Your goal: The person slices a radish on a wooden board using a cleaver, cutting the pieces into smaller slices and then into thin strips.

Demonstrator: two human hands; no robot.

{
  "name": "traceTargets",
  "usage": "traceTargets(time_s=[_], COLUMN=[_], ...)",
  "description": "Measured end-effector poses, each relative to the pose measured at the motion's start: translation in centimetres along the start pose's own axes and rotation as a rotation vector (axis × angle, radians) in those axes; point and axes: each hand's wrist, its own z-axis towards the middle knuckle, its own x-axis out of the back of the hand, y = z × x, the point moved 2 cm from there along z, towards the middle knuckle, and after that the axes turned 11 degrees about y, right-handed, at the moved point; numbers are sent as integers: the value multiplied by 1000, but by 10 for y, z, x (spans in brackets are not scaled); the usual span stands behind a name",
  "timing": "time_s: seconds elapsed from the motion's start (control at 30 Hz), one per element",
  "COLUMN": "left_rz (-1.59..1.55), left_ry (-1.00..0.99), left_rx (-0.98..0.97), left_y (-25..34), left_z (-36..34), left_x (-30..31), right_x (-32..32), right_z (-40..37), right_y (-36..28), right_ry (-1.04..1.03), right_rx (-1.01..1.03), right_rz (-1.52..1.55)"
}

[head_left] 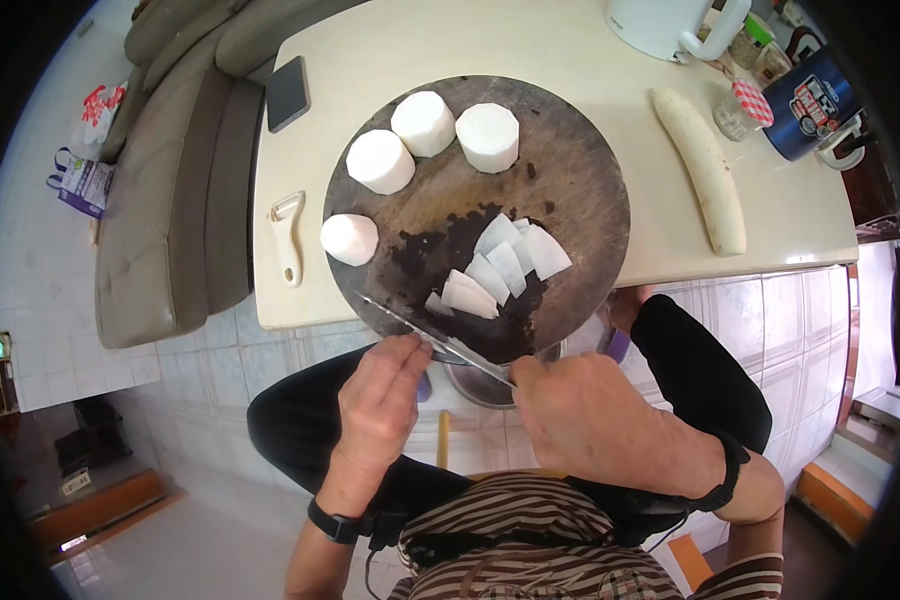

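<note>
My right hand [595, 410] is closed round the handle end of a knife [440, 340], whose blade points up and left over the near edge of a round dark cutting board [575, 200]. My left hand [382, 395] has its fingers pressed together by the middle of the blade; whatever they pinch is hidden. Thin white slices [505, 265] lie fanned out on the board. Behind them stand peeled white chunks [423, 124], and a smaller rounded piece [350, 239] sits at the board's left edge.
A peeler [287, 240] and a phone [289, 95] lie left of the board. To the right are a long whole white radish [700, 170], a jar [742, 112], a blue canister [812, 105] and a white kettle [660, 25]. A metal bowl [485, 388] is partly visible below the table edge.
</note>
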Motion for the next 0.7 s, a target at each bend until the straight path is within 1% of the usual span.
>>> traceTargets(time_s=[0.23, 0.3, 0.43, 0.5, 0.7], left_rz=[9, 13, 31, 38, 24], left_ry=[-9, 0, 26, 22, 7], left_rx=[17, 13, -4, -8, 19], left_y=[4, 5, 4, 3, 6], left_z=[-1, -2, -13, -15, -13], left_x=[-2, -3, -5, -5, -4], right_x=[2, 3, 2, -1, 3], right_z=[-2, -2, -5, -8, -6], right_y=[-2, -1, -3, -4, -7], right_ry=[11, -25, -15, 29, -37], right_rx=[9, 26, -3, 80, 54], right_rz=[22, -16, -27, -59, -77])
